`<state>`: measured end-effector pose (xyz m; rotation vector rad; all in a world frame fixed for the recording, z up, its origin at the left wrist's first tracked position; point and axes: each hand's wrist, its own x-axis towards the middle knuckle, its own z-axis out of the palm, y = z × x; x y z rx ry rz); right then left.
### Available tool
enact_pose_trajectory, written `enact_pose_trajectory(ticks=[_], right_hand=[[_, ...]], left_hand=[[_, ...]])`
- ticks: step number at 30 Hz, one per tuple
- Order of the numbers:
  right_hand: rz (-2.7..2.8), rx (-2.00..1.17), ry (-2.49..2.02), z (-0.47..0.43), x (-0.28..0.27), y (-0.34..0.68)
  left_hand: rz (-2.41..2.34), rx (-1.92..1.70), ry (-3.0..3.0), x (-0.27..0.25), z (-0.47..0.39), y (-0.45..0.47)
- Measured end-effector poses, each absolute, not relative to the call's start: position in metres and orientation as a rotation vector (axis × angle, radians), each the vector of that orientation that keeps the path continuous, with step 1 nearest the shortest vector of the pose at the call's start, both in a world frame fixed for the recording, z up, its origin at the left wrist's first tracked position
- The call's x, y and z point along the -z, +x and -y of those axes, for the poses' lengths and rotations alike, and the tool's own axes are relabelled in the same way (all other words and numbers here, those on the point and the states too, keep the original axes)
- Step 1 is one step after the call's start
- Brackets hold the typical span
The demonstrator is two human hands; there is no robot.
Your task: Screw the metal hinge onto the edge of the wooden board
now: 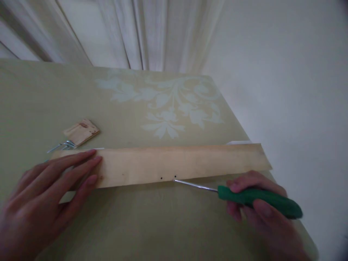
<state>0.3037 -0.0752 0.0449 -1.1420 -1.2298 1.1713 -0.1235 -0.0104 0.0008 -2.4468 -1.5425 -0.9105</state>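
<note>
A long, thin wooden strip lies across the table, with two small dark holes near its front edge. My left hand rests flat on the strip's left end, fingers stretched out. In my right hand is a screwdriver with a green handle, fingers wrapped round it. Its metal shaft points left, and the tip is at the strip's front edge, just below the right-hand hole. Whether the tip touches the wood I cannot tell.
Behind my left hand lie a small square wooden piece and several metal screws or nails. The green table has a pale leaf pattern. Curtains hang behind it, and a white wall stands on the right.
</note>
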Motion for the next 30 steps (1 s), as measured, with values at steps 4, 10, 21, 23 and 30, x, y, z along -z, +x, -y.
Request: enact_pose_trajectory(ticks=[4,10,21,23,30], right_hand=[[1.223,-1.187,-0.941,0.066,-0.039,0.306],[1.477,-0.567,-1.057,0.051,-0.015,0.309],[2.241,0.062,-1.525,0.032,-0.036,0.376],[2.261,-0.079,-1.731,0.023,-0.043,0.397],[2.376,-0.224,-1.826,0.007,-0.049,0.426]], left_hand=[[1.416,0.853,-2.479,-0.001,0.013,-0.118],[0.977,0.963,-2.710,-0.005,0.028,-0.076],[1.591,0.524,-2.615,-0.025,-0.009,-0.094],[1.708,0.169,-2.678,-0.030,-0.024,-0.098],[1.770,-0.180,-2.701,-0.040,-0.040,-0.088]])
